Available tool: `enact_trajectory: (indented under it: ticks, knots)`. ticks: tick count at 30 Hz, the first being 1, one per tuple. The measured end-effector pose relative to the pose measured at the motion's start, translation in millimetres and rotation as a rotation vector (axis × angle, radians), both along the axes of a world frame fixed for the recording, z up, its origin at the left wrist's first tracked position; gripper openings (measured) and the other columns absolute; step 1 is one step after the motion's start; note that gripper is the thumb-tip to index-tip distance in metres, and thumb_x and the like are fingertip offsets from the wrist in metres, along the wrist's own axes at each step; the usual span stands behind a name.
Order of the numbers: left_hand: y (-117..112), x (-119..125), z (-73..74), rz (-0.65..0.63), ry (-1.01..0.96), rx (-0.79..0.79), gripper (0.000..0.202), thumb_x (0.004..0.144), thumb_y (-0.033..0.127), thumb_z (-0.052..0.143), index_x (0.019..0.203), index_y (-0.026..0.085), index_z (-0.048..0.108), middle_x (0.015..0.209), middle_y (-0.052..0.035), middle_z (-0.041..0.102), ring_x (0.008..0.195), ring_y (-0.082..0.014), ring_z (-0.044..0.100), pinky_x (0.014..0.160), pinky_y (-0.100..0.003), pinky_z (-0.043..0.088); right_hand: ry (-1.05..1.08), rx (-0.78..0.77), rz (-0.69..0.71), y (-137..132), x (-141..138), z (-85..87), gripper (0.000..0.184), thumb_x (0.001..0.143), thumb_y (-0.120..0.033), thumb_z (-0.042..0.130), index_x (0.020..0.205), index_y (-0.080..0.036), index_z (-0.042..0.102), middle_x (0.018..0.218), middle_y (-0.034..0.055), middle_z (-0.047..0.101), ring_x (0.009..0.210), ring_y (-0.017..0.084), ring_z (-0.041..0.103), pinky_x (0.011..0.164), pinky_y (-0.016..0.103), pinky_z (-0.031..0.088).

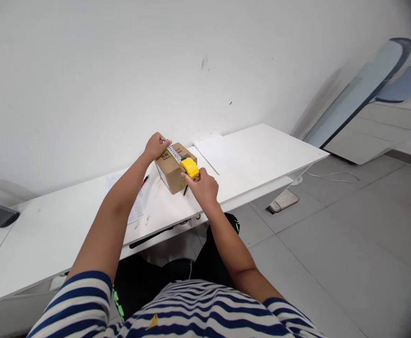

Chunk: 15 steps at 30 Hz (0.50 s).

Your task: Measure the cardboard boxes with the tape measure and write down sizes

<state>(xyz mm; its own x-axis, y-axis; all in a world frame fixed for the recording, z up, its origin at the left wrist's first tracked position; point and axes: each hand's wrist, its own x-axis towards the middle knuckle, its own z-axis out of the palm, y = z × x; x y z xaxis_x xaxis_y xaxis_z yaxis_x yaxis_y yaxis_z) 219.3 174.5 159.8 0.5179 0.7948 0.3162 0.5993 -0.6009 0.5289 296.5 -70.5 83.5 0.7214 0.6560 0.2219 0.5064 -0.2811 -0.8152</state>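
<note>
Hands (155, 147) (206, 188) gripping yellow tape measure (190, 167), blade (173, 152) over cardboard box (174, 177)

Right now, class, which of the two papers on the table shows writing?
The sheet left of the cardboard box, partly hidden by the left forearm; the white paper right of the box shows none visible.

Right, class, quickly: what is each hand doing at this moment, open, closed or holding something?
Left hand: closed, fingers pinching the tape blade near its end, over the cardboard box.
Right hand: closed, holding the yellow case.
</note>
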Motion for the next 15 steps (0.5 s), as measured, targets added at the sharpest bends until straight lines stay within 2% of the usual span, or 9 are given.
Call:
enact_trajectory:
  ticks: [2,4,6,8,10,11,13,15]
  knots:
    - [-13,-7,12.0,-0.034,-0.106,0.069,0.026,0.081,0.039,0.07,0.084,0.02,0.051,0.09,-0.0025,0.06,0.08,-0.0151,0.052,0.073,-0.028,0.04,0.069,0.091,0.035,1,5,-11.9,0.043,0.078,-0.066,0.071,0.08,-0.024,0.06,0.07,0.0001,0.063,0.061,0.016,0.053,0.058,0.027,0.03]
    - [-29,-20,25.1,-0.077,-0.187,0.043,0.029,0.081,0.041,0.071,0.083,0.02,0.051,0.085,-0.0013,0.057,0.077,-0.0141,0.05,0.073,-0.028,0.041,0.184,0.228,0.089,0,17,-25.9,0.042,0.078,-0.063,0.072,0.09,-0.023,0.067,0.079,0.0003,0.068,0.062,0.015,0.053,0.06,0.027,0.036]
    - [-45,-37,34.3,-0.091,-0.248,-0.072,0.034,0.08,0.045,0.073,0.08,0.02,0.049,0.078,0.0003,0.055,0.071,-0.0126,0.048,0.069,-0.027,0.041,0.284,0.392,0.154,0,37,-36.7,0.046,0.077,-0.059,0.073,0.105,-0.023,0.07,0.09,0.0011,0.071,0.069,0.015,0.058,0.065,0.029,0.045]
    - [-57,-55,35.1,-0.076,-0.29,-0.228,0.039,0.079,0.051,0.073,0.076,0.02,0.05,0.074,0.0002,0.055,0.068,-0.0121,0.048,0.067,-0.027,0.042,0.301,0.551,0.232,6,64,-40.4,0.05,0.072,-0.053,0.078,0.111,-0.023,0.071,0.109,0.0042,0.07,0.091,0.018,0.063,0.076,0.031,0.051]
    - [-66,-68,26.4,-0.045,-0.303,-0.391,0.043,0.078,0.057,0.073,0.074,0.019,0.053,0.072,-0.001,0.056,0.067,-0.013,0.051,0.066,-0.028,0.044,0.277,0.677,0.326,17,93,-36.7,0.048,0.066,-0.047,0.085,0.107,-0.023,0.074,0.129,0.0066,0.064,0.118,0.022,0.06,0.091,0.033,0.053]
    - [-68,-73,19.2,-0.03,-0.294,-0.466,0.045,0.077,0.059,0.073,0.074,0.019,0.055,0.071,-0.0014,0.056,0.067,-0.0135,0.052,0.065,-0.029,0.045,0.288,0.718,0.376,25,106,-33.1,0.046,0.065,-0.045,0.086,0.105,-0.023,0.075,0.134,0.0065,0.062,0.125,0.023,0.057,0.096,0.034,0.052]
    - [-72,-77,1.8,-0.007,-0.263,-0.59,0.046,0.076,0.062,0.074,0.075,0.018,0.059,0.07,-0.0012,0.056,0.066,-0.0137,0.052,0.064,-0.029,0.045,0.378,0.744,0.486,44,129,-25.5,0.043,0.066,-0.045,0.086,0.102,-0.023,0.076,0.128,0.0057,0.066,0.124,0.023,0.058,0.101,0.036,0.051]
    - [-76,-76,-15.7,0.008,-0.261,-0.68,0.047,0.076,0.063,0.073,0.077,0.017,0.061,0.072,-0.0011,0.057,0.066,-0.0131,0.052,0.064,-0.028,0.045,0.543,0.686,0.595,66,145,-21.2,0.044,0.067,-0.049,0.086,0.101,-0.023,0.074,0.114,0.0038,0.071,0.112,0.021,0.065,0.099,0.037,0.052]
